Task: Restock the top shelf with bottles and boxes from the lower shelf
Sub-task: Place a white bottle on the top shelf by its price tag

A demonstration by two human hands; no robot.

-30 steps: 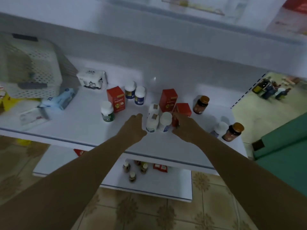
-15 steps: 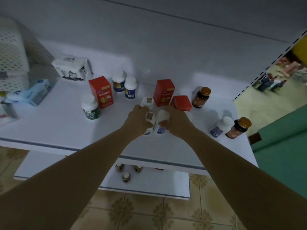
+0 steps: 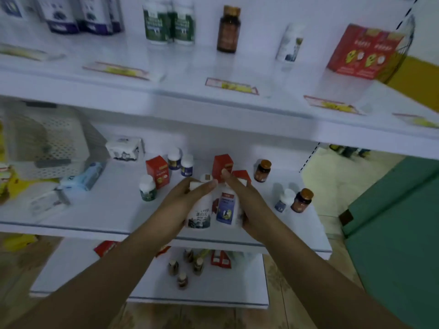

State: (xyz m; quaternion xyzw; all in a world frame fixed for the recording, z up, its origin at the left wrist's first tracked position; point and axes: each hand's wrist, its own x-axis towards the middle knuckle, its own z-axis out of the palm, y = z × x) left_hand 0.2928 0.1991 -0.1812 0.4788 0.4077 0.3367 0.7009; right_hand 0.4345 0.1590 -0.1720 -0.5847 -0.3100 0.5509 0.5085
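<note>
My left hand (image 3: 183, 205) grips a white bottle with a dark green label (image 3: 200, 216), lifted off the lower shelf (image 3: 95, 217). Beside it, my right hand (image 3: 247, 200) holds a white bottle with a blue label (image 3: 227, 208). Both bottles are raised and tilted towards me, side by side. Behind them on the lower shelf stand red boxes (image 3: 158, 170), small white bottles (image 3: 147, 191) and brown amber bottles (image 3: 262, 170). The top shelf (image 3: 213, 91) above carries green-labelled bottles (image 3: 168, 22), a brown bottle (image 3: 228, 29), a white bottle (image 3: 290, 42) and a large red box (image 3: 361, 52).
A white perforated basket (image 3: 47, 143) and a blue packet (image 3: 89, 173) sit at the left of the lower shelf. Price tags (image 3: 231, 86) lie along the top shelf's front. A lowest shelf (image 3: 83, 264) below holds small bottles. A green surface (image 3: 399, 222) is at the right.
Both hands closed on the two white bottles and lifted them off the lower shelf. My view tilted up, so the top shelf now shows.
</note>
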